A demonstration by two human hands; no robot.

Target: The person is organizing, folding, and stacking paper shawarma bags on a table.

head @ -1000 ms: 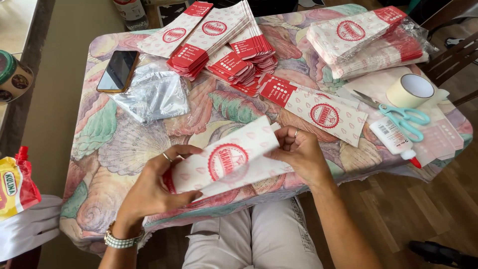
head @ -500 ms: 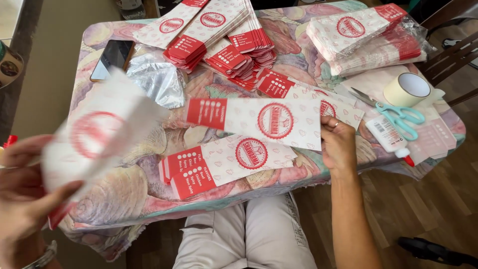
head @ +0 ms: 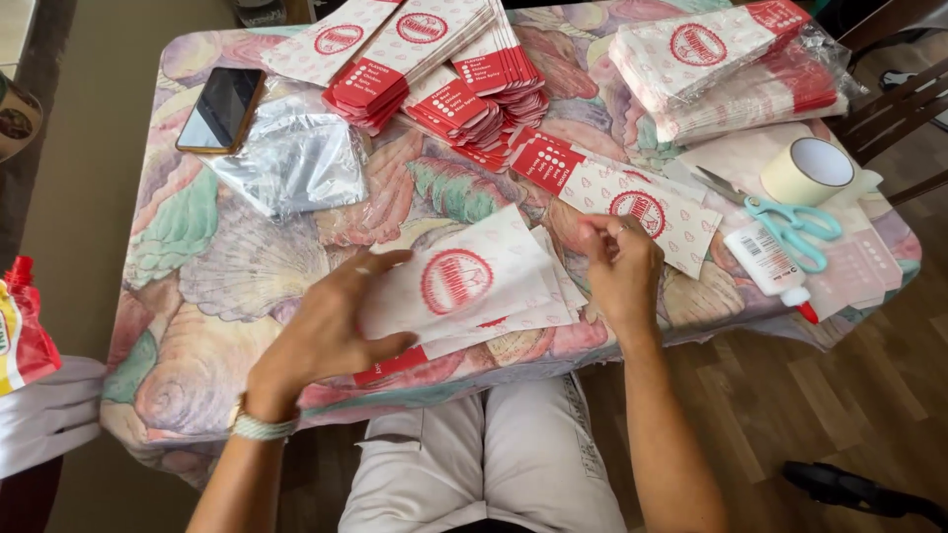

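Head view: a tabletop (head: 197, 266) covered with a shell-patterned cloth is seen from above, with the person's legs in light trousers below its near edge. A white paper bag (head: 464, 281) with a red round emblem lies near the front edge, on top of a few more bags of the same kind. The left hand (head: 331, 326) is laid flat on the bag's left end, fingers spread wide and thumb out, nothing gripped. A ring is worn on one finger and a beaded bracelet (head: 262, 427) on the wrist. The right hand (head: 622, 266) is placed at the bag's right end, fingers curled narrowly inward; whether a corner of paper is pinched between them cannot be told.

Just beyond the right hand, another bag (head: 612, 192) with a red end lies flat. Behind it, stacks of bags (head: 434, 69) are fanned across the middle of the tabletop, and a wrapped bundle of bags (head: 731, 69) is set at the far right. A roll of tape (head: 808, 170) stands near the right edge, with teal-handled scissors (head: 785, 222) beside it and a glue bottle (head: 770, 268) with a red tip just in front. A phone (head: 220, 109) lies at the far left, and a pile of foil pouches (head: 291, 163) is next to it. A red and yellow packet (head: 20, 331) is seen at the left border, off the tabletop.
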